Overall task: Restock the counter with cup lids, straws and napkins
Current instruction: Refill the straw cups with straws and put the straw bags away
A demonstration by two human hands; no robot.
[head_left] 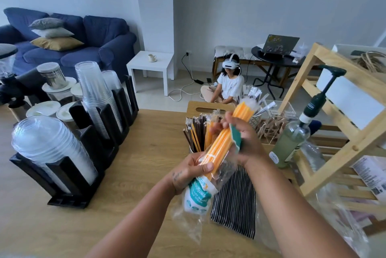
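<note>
A clear plastic pack of orange straws (224, 142) with a teal and white label is held up over the wooden counter (146, 153). My left hand (193, 171) grips the pack near its lower, labelled end. My right hand (240, 136) grips the bundle higher up, fingers curled round the straws. Behind the pack stands a straw holder (195, 134) with brown and yellow wrapped straws. A black rack (92, 132) on the left holds stacked dome lids (48, 142) and clear cups (96, 94). A wooden napkin box (208, 108) sits at the counter's far edge.
A striped cloth (236, 199) lies under my right forearm. A green pump bottle (292, 138) and a wooden shelf (334, 121) stand at the right, and a clear box (279, 111) of wrapped items sits behind. A person with a headset (227, 82) sits on the floor beyond the counter.
</note>
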